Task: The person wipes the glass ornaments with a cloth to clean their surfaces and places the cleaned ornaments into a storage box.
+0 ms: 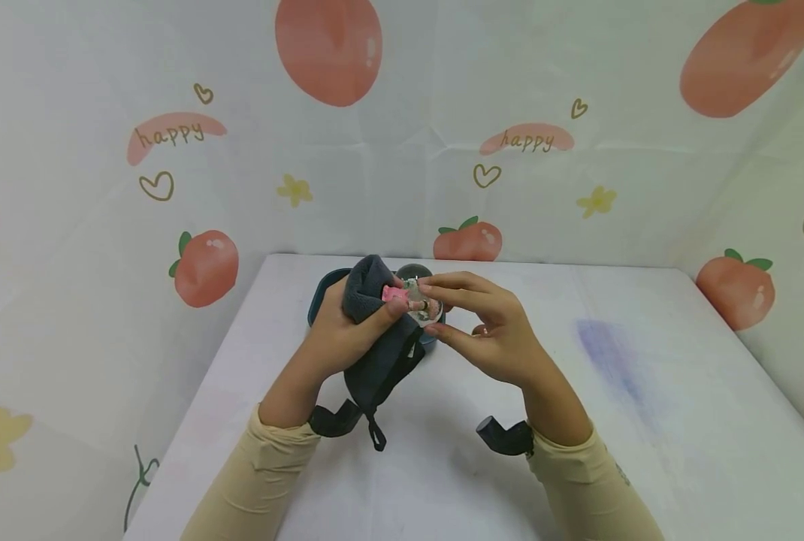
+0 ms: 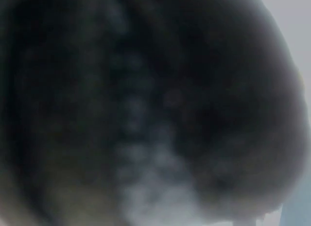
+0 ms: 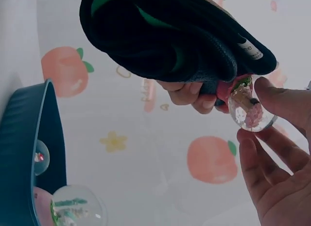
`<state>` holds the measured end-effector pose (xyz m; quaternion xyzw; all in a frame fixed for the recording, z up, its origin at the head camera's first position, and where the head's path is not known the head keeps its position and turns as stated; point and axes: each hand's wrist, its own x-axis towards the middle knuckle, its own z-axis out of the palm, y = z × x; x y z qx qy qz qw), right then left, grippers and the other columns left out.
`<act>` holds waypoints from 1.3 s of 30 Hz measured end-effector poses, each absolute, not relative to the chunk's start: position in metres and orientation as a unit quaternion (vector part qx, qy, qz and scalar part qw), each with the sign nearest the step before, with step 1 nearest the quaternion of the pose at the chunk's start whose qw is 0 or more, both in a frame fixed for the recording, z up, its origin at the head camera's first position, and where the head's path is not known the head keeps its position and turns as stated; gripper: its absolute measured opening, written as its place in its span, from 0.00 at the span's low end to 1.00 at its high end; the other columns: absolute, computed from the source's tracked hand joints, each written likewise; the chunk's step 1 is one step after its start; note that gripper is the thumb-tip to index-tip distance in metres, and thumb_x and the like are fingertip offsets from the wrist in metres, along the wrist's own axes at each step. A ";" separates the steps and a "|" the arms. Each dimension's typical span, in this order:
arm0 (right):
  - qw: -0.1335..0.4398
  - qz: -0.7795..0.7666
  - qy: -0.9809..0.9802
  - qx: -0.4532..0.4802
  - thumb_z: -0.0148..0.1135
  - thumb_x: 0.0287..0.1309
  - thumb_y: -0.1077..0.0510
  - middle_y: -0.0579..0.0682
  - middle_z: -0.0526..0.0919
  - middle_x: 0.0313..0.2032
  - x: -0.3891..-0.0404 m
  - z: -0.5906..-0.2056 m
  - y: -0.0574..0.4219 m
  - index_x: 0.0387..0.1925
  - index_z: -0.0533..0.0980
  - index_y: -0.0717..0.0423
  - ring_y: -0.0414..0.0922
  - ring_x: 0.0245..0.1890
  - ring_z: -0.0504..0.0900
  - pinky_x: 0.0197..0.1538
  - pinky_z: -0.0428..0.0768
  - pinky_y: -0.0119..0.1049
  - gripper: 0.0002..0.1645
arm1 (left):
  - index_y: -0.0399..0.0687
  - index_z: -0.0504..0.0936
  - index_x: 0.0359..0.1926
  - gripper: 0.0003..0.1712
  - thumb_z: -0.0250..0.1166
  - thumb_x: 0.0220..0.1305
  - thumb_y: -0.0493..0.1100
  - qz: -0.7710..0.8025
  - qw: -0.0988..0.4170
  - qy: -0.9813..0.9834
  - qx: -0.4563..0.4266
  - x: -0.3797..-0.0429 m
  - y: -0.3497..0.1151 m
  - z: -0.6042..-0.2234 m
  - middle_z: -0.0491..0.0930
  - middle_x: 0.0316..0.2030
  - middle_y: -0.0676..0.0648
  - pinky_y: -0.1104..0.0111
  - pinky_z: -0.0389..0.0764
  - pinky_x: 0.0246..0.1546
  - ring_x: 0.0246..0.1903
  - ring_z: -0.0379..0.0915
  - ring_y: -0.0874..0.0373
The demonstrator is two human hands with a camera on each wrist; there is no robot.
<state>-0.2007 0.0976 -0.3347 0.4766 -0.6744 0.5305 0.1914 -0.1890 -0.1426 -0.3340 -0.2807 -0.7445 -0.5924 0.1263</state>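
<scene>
A small snow globe [image 1: 426,309] with a pink base is held up in front of me, over the table. My left hand [image 1: 330,338] grips a folded dark grey cloth [image 1: 378,364] together with the globe's pink base. Thumb and fingers of my right hand [image 1: 500,330] pinch the clear ball from its other side. Seen from the right wrist, the globe [image 3: 247,112] shows pink and green bits inside, and the cloth [image 3: 165,46] hangs over the left fingers [image 3: 187,95]. Dark, blurred cloth [image 2: 146,90] fills most of the left wrist view.
Behind the hands stands a blue bin [image 1: 317,297], partly hidden by them. The right wrist view shows its wall [image 3: 22,148], a larger snow globe [image 3: 77,209] on a pink base and another clear ball [image 3: 42,158] inside. The white table [image 1: 429,466] meets a printed backdrop.
</scene>
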 end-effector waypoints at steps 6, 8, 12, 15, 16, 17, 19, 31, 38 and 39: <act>0.189 0.542 -0.658 0.487 0.75 0.49 0.78 0.60 0.85 0.56 -0.201 -0.333 0.096 0.59 0.82 0.67 0.45 0.52 0.83 0.48 0.83 0.31 0.32 | 0.45 0.82 0.49 0.33 0.69 0.67 0.71 -0.597 0.137 -0.739 -0.282 -0.188 -0.141 -0.334 0.83 0.35 0.47 0.66 0.84 0.37 0.35 0.80 0.55; 0.180 0.548 -0.659 0.482 0.72 0.52 0.76 0.61 0.85 0.56 -0.200 -0.332 0.096 0.60 0.80 0.69 0.46 0.54 0.82 0.51 0.84 0.33 0.31 | 0.46 0.82 0.48 0.33 0.69 0.67 0.70 -0.599 0.137 -0.737 -0.281 -0.187 -0.141 -0.334 0.83 0.35 0.48 0.66 0.84 0.37 0.35 0.80 0.55; 0.150 0.560 -0.685 0.441 0.69 0.63 0.69 0.57 0.87 0.52 -0.199 -0.332 0.098 0.61 0.79 0.68 0.43 0.50 0.85 0.48 0.85 0.33 0.25 | 0.46 0.82 0.48 0.31 0.70 0.67 0.68 -0.603 0.138 -0.735 -0.278 -0.186 -0.141 -0.334 0.82 0.35 0.48 0.66 0.83 0.38 0.36 0.80 0.54; 0.127 0.565 -0.708 0.404 0.67 0.69 0.64 0.51 0.88 0.44 -0.198 -0.333 0.098 0.59 0.81 0.64 0.40 0.43 0.86 0.42 0.85 0.33 0.19 | 0.46 0.82 0.49 0.30 0.71 0.67 0.67 -0.606 0.135 -0.734 -0.275 -0.186 -0.140 -0.336 0.82 0.36 0.47 0.66 0.84 0.39 0.37 0.80 0.54; 0.123 0.566 -0.712 0.397 0.67 0.69 0.64 0.51 0.88 0.42 -0.198 -0.334 0.097 0.58 0.82 0.64 0.40 0.41 0.86 0.41 0.85 0.33 0.17 | 0.46 0.82 0.49 0.30 0.71 0.67 0.67 -0.608 0.134 -0.733 -0.275 -0.186 -0.140 -0.336 0.83 0.37 0.47 0.65 0.84 0.40 0.37 0.80 0.53; 0.120 0.567 -0.714 0.393 0.68 0.69 0.65 0.51 0.88 0.40 -0.197 -0.334 0.097 0.57 0.82 0.63 0.40 0.39 0.86 0.39 0.84 0.33 0.17 | 0.46 0.82 0.49 0.30 0.71 0.67 0.67 -0.609 0.132 -0.732 -0.275 -0.186 -0.140 -0.337 0.83 0.38 0.47 0.65 0.85 0.40 0.38 0.81 0.53; 0.123 0.569 -0.711 0.393 0.69 0.68 0.66 0.53 0.88 0.39 -0.197 -0.334 0.096 0.56 0.83 0.63 0.40 0.38 0.86 0.39 0.85 0.32 0.16 | 0.46 0.82 0.50 0.30 0.72 0.67 0.67 -0.611 0.129 -0.731 -0.274 -0.186 -0.139 -0.337 0.83 0.39 0.47 0.65 0.85 0.42 0.39 0.81 0.53; 0.185 0.555 -0.655 0.478 0.76 0.46 0.82 0.61 0.86 0.53 -0.198 -0.332 0.094 0.56 0.84 0.67 0.44 0.54 0.85 0.47 0.84 0.32 0.32 | 0.43 0.81 0.49 0.38 0.68 0.65 0.74 -0.599 0.132 -0.738 -0.281 -0.188 -0.142 -0.335 0.83 0.37 0.45 0.66 0.86 0.37 0.36 0.81 0.55; 0.193 0.550 -0.648 0.491 0.74 0.49 0.78 0.60 0.85 0.55 -0.199 -0.330 0.095 0.56 0.82 0.68 0.45 0.55 0.83 0.52 0.84 0.32 0.29 | 0.43 0.82 0.50 0.39 0.68 0.64 0.75 -0.601 0.136 -0.736 -0.279 -0.187 -0.141 -0.336 0.84 0.39 0.45 0.65 0.86 0.39 0.37 0.82 0.55; 0.189 0.553 -0.648 0.489 0.73 0.51 0.77 0.61 0.84 0.55 -0.199 -0.330 0.095 0.56 0.81 0.69 0.46 0.55 0.83 0.52 0.84 0.33 0.28 | 0.43 0.82 0.51 0.40 0.69 0.63 0.75 -0.603 0.136 -0.736 -0.278 -0.187 -0.141 -0.336 0.84 0.40 0.45 0.65 0.86 0.39 0.38 0.82 0.55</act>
